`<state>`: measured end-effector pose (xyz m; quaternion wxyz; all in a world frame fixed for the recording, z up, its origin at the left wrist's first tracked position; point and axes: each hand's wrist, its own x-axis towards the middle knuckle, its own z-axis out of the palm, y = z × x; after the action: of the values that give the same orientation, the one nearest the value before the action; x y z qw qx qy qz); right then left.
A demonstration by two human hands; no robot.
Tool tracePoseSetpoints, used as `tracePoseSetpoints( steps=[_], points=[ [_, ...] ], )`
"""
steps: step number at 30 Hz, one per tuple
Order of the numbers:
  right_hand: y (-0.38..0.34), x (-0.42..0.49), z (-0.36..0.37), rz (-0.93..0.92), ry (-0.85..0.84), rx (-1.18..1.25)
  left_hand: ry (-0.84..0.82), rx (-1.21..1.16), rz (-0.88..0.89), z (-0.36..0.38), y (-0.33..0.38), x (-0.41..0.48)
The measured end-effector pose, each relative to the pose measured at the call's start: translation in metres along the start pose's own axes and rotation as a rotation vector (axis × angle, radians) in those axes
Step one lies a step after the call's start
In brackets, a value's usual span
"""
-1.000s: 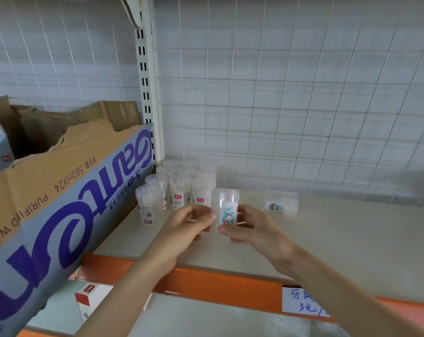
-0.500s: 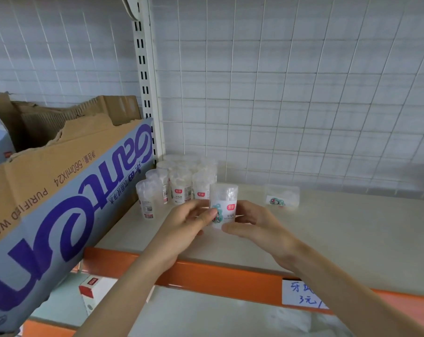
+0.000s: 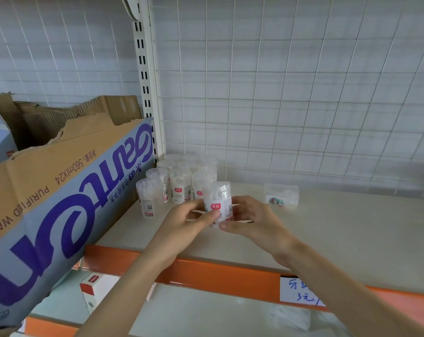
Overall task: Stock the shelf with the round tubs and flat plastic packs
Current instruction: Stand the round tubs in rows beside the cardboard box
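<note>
A clear round tub (image 3: 217, 200) with a red label stands upright over the beige shelf (image 3: 327, 234). My left hand (image 3: 186, 222) grips it from the left and my right hand (image 3: 251, 221) from the right, thumbs at its lower front. Just behind and to the left stands a cluster of several like tubs (image 3: 179, 181), in rows running back to the wire grid. One flat clear plastic pack (image 3: 281, 195) with a cartoon sticker lies further right on the shelf, apart from my hands.
A large torn cardboard box (image 3: 60, 190) printed in purple fills the left, pressing close to the tubs. A white slotted upright (image 3: 145, 76) rises behind it. The shelf has an orange front lip (image 3: 206, 273) with a handwritten price tag (image 3: 300, 291). A small red-and-white carton (image 3: 94, 285) lies below.
The held tub has been turned in my fingers: the cartoon sticker faced me earlier, and the red label faces me now. It has also moved slightly toward the cluster.
</note>
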<state>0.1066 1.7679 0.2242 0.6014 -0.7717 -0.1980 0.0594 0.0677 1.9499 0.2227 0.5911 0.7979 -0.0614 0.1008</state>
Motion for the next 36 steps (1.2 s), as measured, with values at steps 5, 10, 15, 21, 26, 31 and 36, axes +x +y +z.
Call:
tracePoseSetpoints(
  steps=[5,10,15,21,26,31,36],
  points=[
    [0.001,0.0,-0.001,-0.028,-0.028,-0.038,0.063,-0.041,-0.037,-0.002,-0.006,0.002],
    [0.003,0.0,-0.002,0.03,-0.029,-0.077,0.033,-0.029,-0.014,-0.002,-0.005,0.001],
    [0.005,0.001,-0.002,0.031,-0.037,-0.103,-0.033,0.07,0.099,-0.001,-0.005,-0.003],
    [0.002,0.003,0.0,0.017,-0.024,-0.082,0.06,0.189,0.151,-0.002,-0.003,-0.006],
    [-0.001,0.005,0.006,0.017,0.001,-0.186,0.304,0.6,0.302,-0.025,-0.023,-0.035],
    [-0.005,0.021,0.028,-0.014,0.016,-0.367,0.27,0.796,0.314,-0.062,-0.048,-0.056],
    [-0.008,0.045,0.061,-0.064,0.096,-0.394,0.264,0.851,0.396,-0.067,-0.065,-0.063]
  ],
)
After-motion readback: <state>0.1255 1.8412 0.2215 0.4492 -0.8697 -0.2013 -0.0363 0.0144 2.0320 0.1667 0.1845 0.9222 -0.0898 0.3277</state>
